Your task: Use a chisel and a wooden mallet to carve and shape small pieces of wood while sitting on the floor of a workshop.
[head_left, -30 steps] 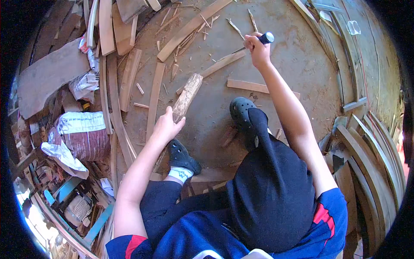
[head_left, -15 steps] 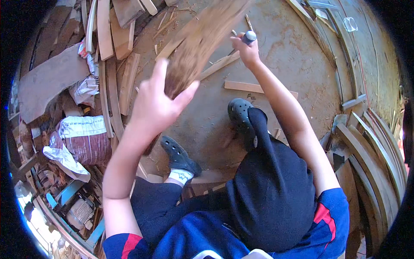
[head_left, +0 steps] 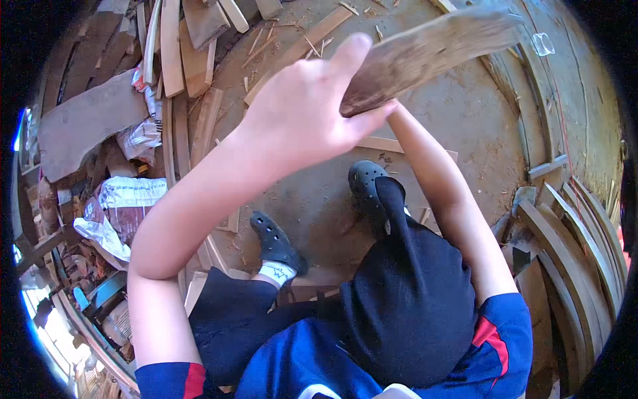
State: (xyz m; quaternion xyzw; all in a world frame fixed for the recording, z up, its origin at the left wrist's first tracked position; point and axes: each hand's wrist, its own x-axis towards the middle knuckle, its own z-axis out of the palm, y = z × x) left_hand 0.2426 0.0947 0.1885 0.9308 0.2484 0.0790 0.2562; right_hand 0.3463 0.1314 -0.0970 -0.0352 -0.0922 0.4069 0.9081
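Observation:
My left hand (head_left: 302, 110) grips one end of a rough brown wooden board (head_left: 432, 56), thumb along one edge and fingers along the other. The board slants up to the right, raised above the floor, its far end blurred by motion. My right forearm (head_left: 428, 149) reaches up behind it. The board and my left hand hide my right hand, so its fingers and anything in them cannot be seen. A short flat wooden strip (head_left: 380, 143) lies on the floor under my hands.
Stacked planks (head_left: 171, 53) and a torn sack (head_left: 136, 199) crowd the left side. Curved wooden pieces (head_left: 565, 253) lean at the right. A clear plastic cup (head_left: 543, 44) lies at the far right. Chips litter the concrete floor (head_left: 319, 199) around my dark clogs (head_left: 274, 238).
My left hand has moved right and away from me, swinging the board over to the right. My right hand, earlier visible around a tool with a round metal end, is now hidden behind it.

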